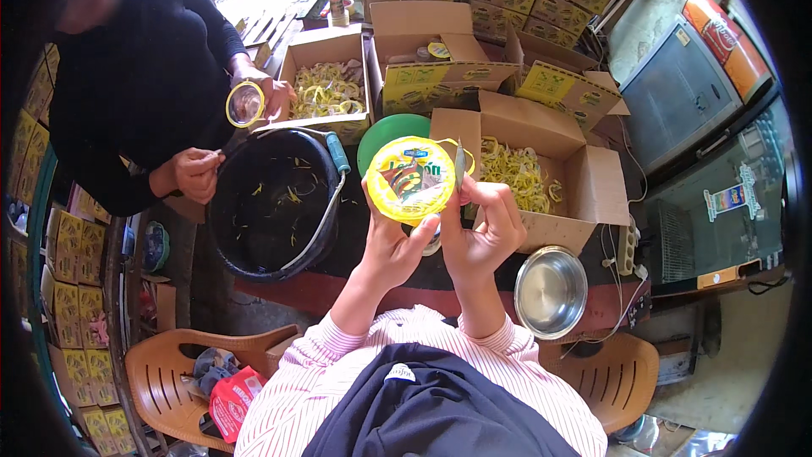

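Note:
My left hand [385, 250] is closed round a plastic cup with a printed yellow lid [412, 182], its top turned up toward me. In my right hand [486, 224] is a small knife [459, 165], its blade upright against the right edge of the lid. A thin yellow strip [468, 150] loops out beside the blade; whether it is still joined to the lid I cannot tell. Behind the cup lies a green round plate or lid [372, 142], partly hidden.
A co-worker's hand [272, 93] holds a yellow-rimmed clear cup [244, 104] at the left. Near it stands a black bucket [222, 228] with scattered yellow scraps. Two cartons hold yellow strips [326, 91]. A steel bowl [551, 292] sits at right, near cables and a power strip [627, 250].

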Motion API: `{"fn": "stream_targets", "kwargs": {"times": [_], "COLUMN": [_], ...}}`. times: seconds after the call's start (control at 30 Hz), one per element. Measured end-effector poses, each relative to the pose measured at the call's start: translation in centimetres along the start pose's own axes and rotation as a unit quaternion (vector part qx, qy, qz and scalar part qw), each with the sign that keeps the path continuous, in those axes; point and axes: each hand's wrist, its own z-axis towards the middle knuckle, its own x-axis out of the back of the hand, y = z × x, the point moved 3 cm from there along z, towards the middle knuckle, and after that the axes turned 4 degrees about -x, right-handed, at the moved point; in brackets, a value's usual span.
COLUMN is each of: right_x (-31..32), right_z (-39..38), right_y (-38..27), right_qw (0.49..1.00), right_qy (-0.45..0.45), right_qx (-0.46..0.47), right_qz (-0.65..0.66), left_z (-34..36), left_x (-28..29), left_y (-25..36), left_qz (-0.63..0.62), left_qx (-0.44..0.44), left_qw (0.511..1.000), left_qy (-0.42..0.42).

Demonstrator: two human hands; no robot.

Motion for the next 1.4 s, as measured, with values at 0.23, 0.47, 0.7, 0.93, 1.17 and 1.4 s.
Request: {"fn": "stream_targets", "kwargs": {"times": [0.23,0.47,0.7,0.93,1.17,1.4], "right_x": [0.0,0.1,1.2,4.5,9.2,12.4], "right_z": [0.4,0.8,1.6,2.6,4.3,6.0], "right_y": [0.1,0.5,1.2,4.1,7.5,10.5], "right_qw": [1.000,1.000,0.998,0.997,0.997,0.996], "right_qy": [-0.010,-0.029,-0.045,-0.042,-0.032,0.000], "right_qx": [-0.001,-0.003,-0.038,-0.064,-0.055,-0.061], "right_qz": [0.000,0.011,0.027,0.027,-0.030,-0.058], "left_z": [0.0,0.2,0.1,1.5,4.1,5.4], "left_x": [0.3,0.4,-0.3,-4.0,-10.5,-15.3], "left_y": [0.0,0.1,-1.3,-1.3,-2.6,-5.4], "left_qz": [-0.010,-0.101,-0.143,-0.302,-0.189,-0.050], "left_qx": [0.013,0.043,0.056,0.120,-0.025,-0.009], "left_qw": [1.000,0.994,0.986,0.939,0.977,0.998], "left_qy": [-0.018,-0.025,-0.064,-0.113,-0.090,-0.031]}}
